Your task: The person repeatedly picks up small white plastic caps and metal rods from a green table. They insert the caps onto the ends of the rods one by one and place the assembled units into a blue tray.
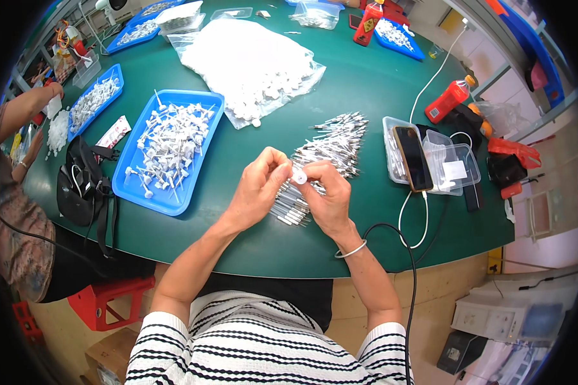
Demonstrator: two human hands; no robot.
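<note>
My left hand [260, 187] and my right hand [329, 197] meet fingertip to fingertip over the table. A small round white plastic cap [299, 176] is pinched by my right thumb and forefinger. My left thumb and fingers are pressed together right beside the cap; whatever they hold is hidden. Beneath and beyond my hands lies a heap of thin metal rods [334, 146] with white or grey ends. Left of my hands, a blue tray [185, 200] carries many white caps with rods in them [173, 146]. A clear plastic bag [189, 56] of loose white caps lies spread out farther back.
A phone [412, 160] rests on clear plastic boxes [459, 183] at right, its white cable trailing. Red bottles [448, 101] stand behind. A black bag [80, 186] sits at left, near another person's arm [29, 109] and a second blue tray [118, 72]. A black cable [410, 289] passes my right forearm.
</note>
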